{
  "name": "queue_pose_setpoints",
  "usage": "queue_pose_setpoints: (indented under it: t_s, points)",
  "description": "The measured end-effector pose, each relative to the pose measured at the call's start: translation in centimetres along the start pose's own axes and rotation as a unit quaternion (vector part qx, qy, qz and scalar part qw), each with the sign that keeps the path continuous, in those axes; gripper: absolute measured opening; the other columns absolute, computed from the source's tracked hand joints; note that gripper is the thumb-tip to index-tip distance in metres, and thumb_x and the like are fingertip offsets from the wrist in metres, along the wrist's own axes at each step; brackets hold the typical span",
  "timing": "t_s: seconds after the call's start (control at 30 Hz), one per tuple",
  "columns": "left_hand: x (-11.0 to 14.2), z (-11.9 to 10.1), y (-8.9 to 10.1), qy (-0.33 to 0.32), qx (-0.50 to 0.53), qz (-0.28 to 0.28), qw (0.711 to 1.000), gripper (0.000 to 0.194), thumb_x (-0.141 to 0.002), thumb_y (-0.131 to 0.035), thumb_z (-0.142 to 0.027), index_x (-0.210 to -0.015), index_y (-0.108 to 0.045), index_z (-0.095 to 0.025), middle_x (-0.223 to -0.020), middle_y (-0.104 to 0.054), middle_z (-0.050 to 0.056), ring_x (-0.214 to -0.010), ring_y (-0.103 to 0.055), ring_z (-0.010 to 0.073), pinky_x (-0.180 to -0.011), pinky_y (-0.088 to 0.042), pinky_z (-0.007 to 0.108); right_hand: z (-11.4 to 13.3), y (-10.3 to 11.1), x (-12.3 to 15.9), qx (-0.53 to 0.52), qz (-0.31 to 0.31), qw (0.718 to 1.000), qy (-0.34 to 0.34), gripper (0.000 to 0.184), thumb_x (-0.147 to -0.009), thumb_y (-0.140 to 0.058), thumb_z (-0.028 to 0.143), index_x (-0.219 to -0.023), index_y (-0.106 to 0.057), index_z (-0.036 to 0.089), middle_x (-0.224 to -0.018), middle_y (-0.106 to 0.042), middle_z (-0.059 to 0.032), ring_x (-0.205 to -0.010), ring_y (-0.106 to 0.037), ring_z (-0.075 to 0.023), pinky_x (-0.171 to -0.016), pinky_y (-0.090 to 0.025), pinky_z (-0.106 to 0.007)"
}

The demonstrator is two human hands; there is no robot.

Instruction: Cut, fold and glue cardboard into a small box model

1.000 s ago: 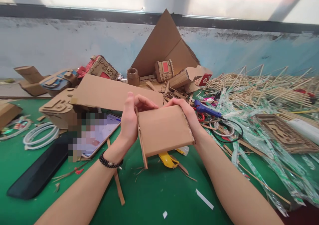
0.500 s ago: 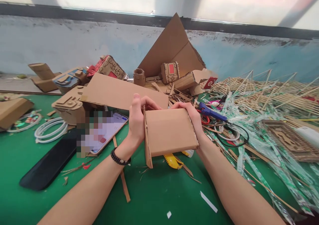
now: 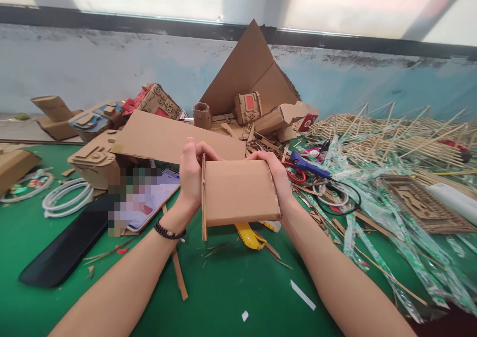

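Both my hands hold a small brown cardboard piece (image 3: pixel 238 193) above the green table (image 3: pixel 231 287). It is a flat panel with a side panel standing along its left edge. My left hand (image 3: pixel 190 175) grips that left edge, thumb over the top and fingers behind. My right hand (image 3: pixel 274 170) clasps the upper right corner with curled fingers. A black bead bracelet (image 3: pixel 167 231) circles my left wrist. Below the piece lies a yellow utility knife (image 3: pixel 249 236).
A phone (image 3: pixel 149 200) and a black flat case (image 3: pixel 63 250) lie at left, near white cable coils (image 3: pixel 67 200). Cardboard models and sheets (image 3: pixel 175 138) pile at the back. A blue glue gun (image 3: pixel 307 165), red scissors, plastic wrappers and wooden stick frames (image 3: pixel 391 133) cover the right.
The cardboard piece has turned a little in my hands, so the left side panel now shows nearly edge-on. My grip on it stays the same. The view has shifted slightly.
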State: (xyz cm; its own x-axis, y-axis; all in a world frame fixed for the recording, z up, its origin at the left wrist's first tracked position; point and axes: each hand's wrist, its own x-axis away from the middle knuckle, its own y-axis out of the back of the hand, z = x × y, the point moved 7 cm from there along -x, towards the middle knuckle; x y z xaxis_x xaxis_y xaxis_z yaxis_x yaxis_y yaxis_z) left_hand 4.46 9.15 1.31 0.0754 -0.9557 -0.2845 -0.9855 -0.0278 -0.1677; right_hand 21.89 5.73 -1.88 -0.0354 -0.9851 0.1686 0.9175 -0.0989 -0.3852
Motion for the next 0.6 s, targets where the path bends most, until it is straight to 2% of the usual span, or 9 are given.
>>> queue_pose_setpoints:
  t_s: [0.13, 0.2, 0.27, 0.37, 0.43, 0.6]
  points:
    - [-0.5, 0.5, 0.7, 0.001, -0.010, -0.046, 0.999, 0.074, -0.104, -0.035, -0.078, -0.064, -0.068, -0.025, -0.073, -0.075, 0.006, -0.070, -0.068, 0.0202, -0.072, -0.052, 0.036, 0.3, 0.4, -0.5, -0.002, -0.014, 1.000, 0.016, 0.041, -0.084, -0.067, 0.062, -0.075, -0.073, 0.022, -0.070, -0.068, -0.0006, -0.062, -0.054, -0.0166, -0.057, -0.042, -0.030]
    - [-0.5, 0.6, 0.5, -0.004, -0.010, -0.044, 0.999, 0.070, -0.103, -0.039, -0.079, -0.076, -0.072, -0.024, -0.090, -0.081, 0.008, -0.088, -0.075, 0.0227, -0.084, -0.056, 0.036, 0.5, 0.8, -1.0, 0.001, -0.020, 0.999, 0.025, 0.041, -0.083, -0.068, 0.062, -0.074, -0.073, 0.022, -0.070, -0.069, -0.0009, -0.062, -0.055, -0.0169, -0.058, -0.042, -0.030]
    - [-0.3, 0.6, -0.2, -0.016, -0.002, -0.018, 1.000, 0.064, -0.103, -0.044, -0.077, -0.091, -0.075, -0.023, -0.113, -0.082, 0.009, -0.113, -0.075, 0.0257, -0.100, -0.056, 0.038, 0.8, 1.4, -1.4, -0.004, -0.033, 0.999, 0.039, 0.041, -0.081, -0.069, 0.063, -0.075, -0.073, 0.022, -0.070, -0.070, -0.0003, -0.061, -0.056, -0.0171, -0.058, -0.042, -0.030]
    - [0.2, 0.5, -1.3, -0.019, 0.020, 0.027, 0.999, 0.060, -0.105, -0.043, -0.074, -0.117, -0.074, -0.024, -0.143, -0.073, 0.010, -0.145, -0.061, 0.0286, -0.119, -0.049, 0.041, 1.4, 2.4, -1.7, -0.015, -0.065, 0.996, 0.060, 0.041, -0.081, -0.068, 0.063, -0.080, -0.074, 0.022, -0.072, -0.073, 0.0003, -0.060, -0.058, -0.0176, -0.057, -0.043, -0.030]
    - [0.6, 0.5, -1.9, -0.008, 0.040, 0.054, 0.998, 0.063, -0.106, -0.039, -0.075, -0.131, -0.071, -0.026, -0.156, -0.066, 0.008, -0.158, -0.049, 0.0290, -0.126, -0.045, 0.043, 1.6, 2.8, -1.8, -0.017, -0.074, 0.995, 0.067, 0.043, -0.081, -0.067, 0.064, -0.082, -0.075, 0.022, -0.074, -0.074, -0.0002, -0.061, -0.060, -0.0182, -0.058, -0.044, -0.030]
    - [1.7, 0.1, -3.0, 0.001, 0.055, 0.118, 0.992, 0.068, -0.108, -0.028, -0.075, -0.150, -0.062, -0.034, -0.174, -0.048, 0.000, -0.168, -0.032, 0.0259, -0.137, -0.028, 0.044, 1.7, 2.9, -2.0, 0.044, -0.074, 0.989, 0.121, 0.048, -0.084, -0.060, 0.070, -0.082, -0.073, 0.024, -0.076, -0.074, -0.0001, -0.066, -0.062, -0.0191, -0.062, -0.046, -0.032]
